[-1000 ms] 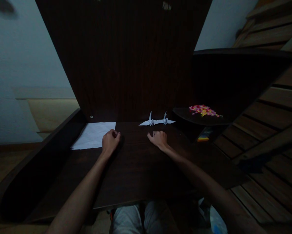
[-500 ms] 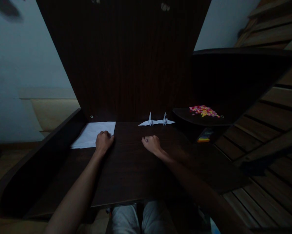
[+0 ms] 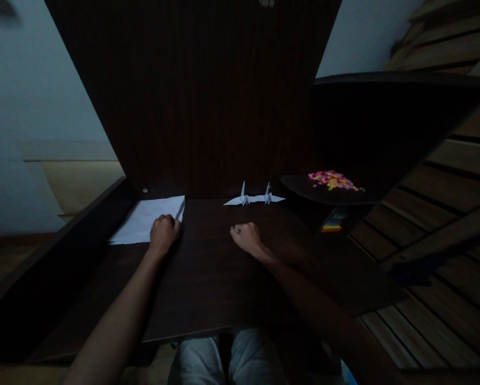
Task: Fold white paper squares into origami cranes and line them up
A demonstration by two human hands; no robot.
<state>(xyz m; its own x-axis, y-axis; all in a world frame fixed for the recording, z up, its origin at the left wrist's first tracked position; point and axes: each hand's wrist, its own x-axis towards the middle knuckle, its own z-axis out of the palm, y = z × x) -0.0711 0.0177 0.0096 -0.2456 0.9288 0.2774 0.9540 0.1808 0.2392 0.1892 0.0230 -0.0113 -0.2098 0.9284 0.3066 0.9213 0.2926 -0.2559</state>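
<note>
My left hand [image 3: 164, 234] is closed at the right edge of the white paper [image 3: 137, 218] on the dark desk. The paper's edge bends up slightly beside the fingers, and the fingertips themselves are hidden. My right hand [image 3: 245, 236] rests on the desk as a loose fist, with nothing showing in it. Beyond it, two folded white paper cranes [image 3: 245, 200] stand in a row along the back panel, their wings touching or nearly so.
On a low corner shelf [image 3: 296, 187] at right lies a heap of small pink, red and yellow pieces [image 3: 334, 181]. Beneath it leans a dark item with a rainbow-coloured edge [image 3: 331, 228]. A raised side board [image 3: 59, 246] bounds the desk at left.
The view has shifted slightly. My left hand has moved a little left, and the paper's right edge has lifted beside it. My right hand has stayed nearly still.
</note>
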